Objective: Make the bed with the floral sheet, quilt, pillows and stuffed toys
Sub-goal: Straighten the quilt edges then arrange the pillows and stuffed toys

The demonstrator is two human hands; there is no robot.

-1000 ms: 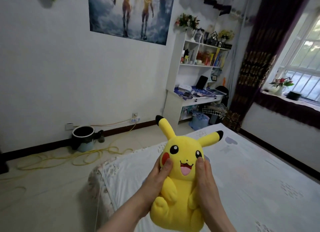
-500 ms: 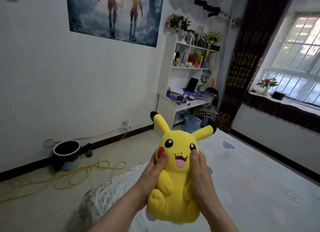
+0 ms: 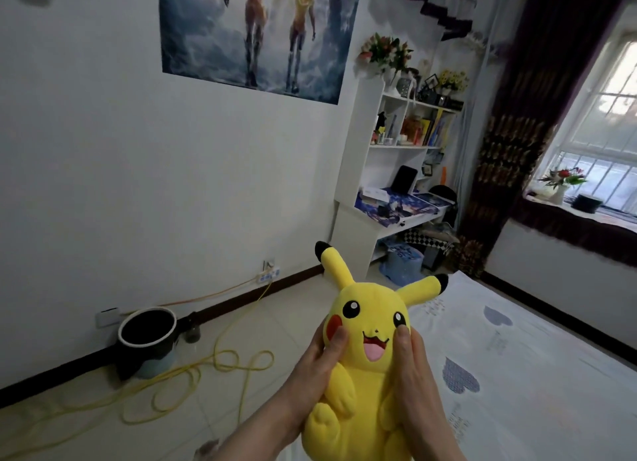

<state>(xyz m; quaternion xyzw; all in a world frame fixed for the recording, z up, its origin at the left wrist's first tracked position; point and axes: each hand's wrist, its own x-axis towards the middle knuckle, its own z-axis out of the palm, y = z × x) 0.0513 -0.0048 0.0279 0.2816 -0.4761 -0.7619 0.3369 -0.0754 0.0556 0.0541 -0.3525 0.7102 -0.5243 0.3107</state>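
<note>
Upright, the yellow stuffed toy [image 3: 365, 357] sits gripped between left hand [image 3: 319, 366] and right hand [image 3: 415, 374].

Stuffed toy [image 3: 365, 364]: yellow body, black ear tips, red cheeks, pink tongue. Sheet [image 3: 524, 374]: white with blue-purple heart prints. Curtain [image 3: 510, 143]: dark purple with gold motifs; cable [image 3: 220, 364] on the floor: yellow; shelf unit [image 3: 358, 191]: white.

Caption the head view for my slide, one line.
Left hand and right hand hold a yellow stuffed toy upright by the bed, thumbs on its cheeks.
</note>
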